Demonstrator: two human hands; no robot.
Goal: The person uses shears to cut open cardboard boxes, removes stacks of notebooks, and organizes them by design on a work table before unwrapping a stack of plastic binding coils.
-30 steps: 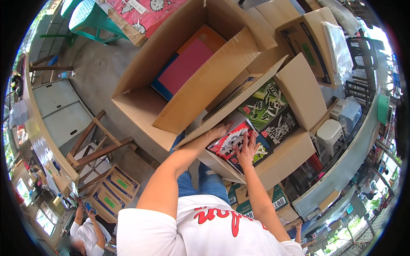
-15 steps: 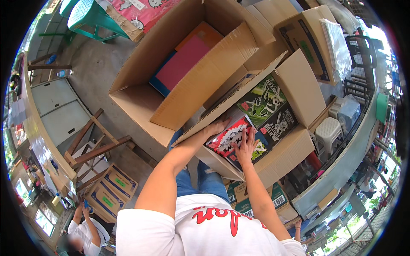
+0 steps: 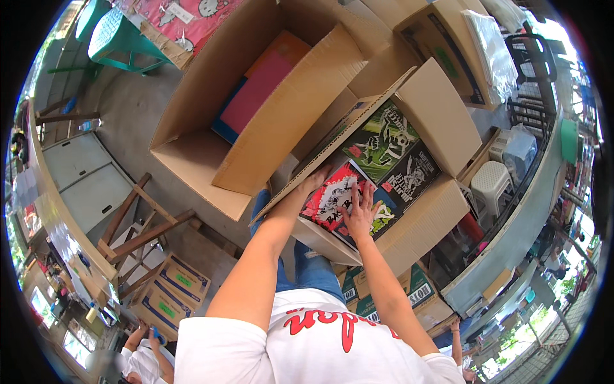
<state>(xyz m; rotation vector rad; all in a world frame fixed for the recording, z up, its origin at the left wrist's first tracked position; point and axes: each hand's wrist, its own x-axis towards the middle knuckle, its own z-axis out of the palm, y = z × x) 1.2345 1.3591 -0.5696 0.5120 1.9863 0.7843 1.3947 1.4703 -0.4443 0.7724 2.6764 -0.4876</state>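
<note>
A cardboard box [image 3: 417,238] with raised flaps stands before me, packed with notebooks with printed covers. A red notebook [image 3: 322,203] with black-and-white artwork lies on the near side. Beside it are a green notebook [image 3: 385,142] and a black notebook [image 3: 416,179]; a blue-edged cover shows partly beneath my right hand. My right hand [image 3: 359,214] rests on the red notebook's edge, fingers spread. My left hand [image 3: 314,181] reaches in between the left flap [image 3: 339,141] and the red notebook, its fingers mostly hidden in shadow.
A larger open carton [image 3: 192,128] adjoins on the left, holding pink, orange and blue flat items [image 3: 265,89]. Closed cartons [image 3: 441,57] stand far right, and more [image 3: 169,297] lower left. Wooden trestle legs [image 3: 144,233], a white stool [image 3: 492,182] and a green stool [image 3: 118,38] surround me.
My left hand has slid deeper beside the red notebook. My right hand stays spread on it, and the red notebook now sits lower among the others. The view has shifted slightly.
</note>
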